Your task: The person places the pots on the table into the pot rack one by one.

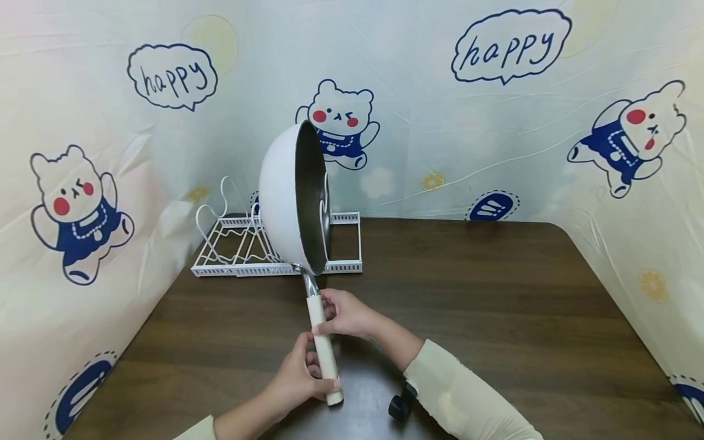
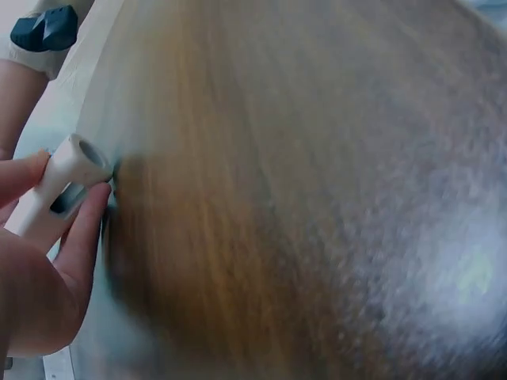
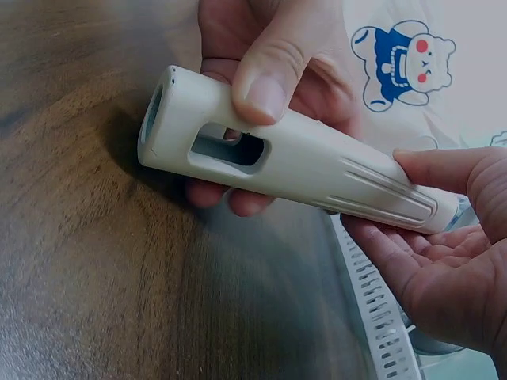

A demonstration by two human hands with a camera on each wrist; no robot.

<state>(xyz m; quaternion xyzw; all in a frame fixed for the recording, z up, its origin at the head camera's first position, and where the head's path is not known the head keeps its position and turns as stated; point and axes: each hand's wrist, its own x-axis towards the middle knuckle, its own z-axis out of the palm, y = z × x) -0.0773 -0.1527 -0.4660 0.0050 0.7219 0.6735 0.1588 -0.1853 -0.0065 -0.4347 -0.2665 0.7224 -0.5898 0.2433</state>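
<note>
A deep white pan [image 1: 280, 195] with a dark inside stands on its edge in a white wire rack [image 1: 346, 267], its open side facing right. Its cream handle [image 1: 323, 342] points toward me over the table. Near the handle's end, my left hand [image 1: 299, 373] grips it between thumb and fingers. Farther up, close to the metal neck, my right hand [image 1: 348, 313] pinches it from the right side. In the right wrist view, the handle [image 3: 309, 162] shows a slot near its end, with the left thumb pressing beside it.
The rack's curled wire hooks [image 1: 206, 214] rise left of the pan. A brown wooden table [image 1: 467, 318] lies under everything. Behind and at both sides hangs a printed cloth [image 1: 412, 122]. A black strap piece [image 1: 403, 401] is by the right sleeve.
</note>
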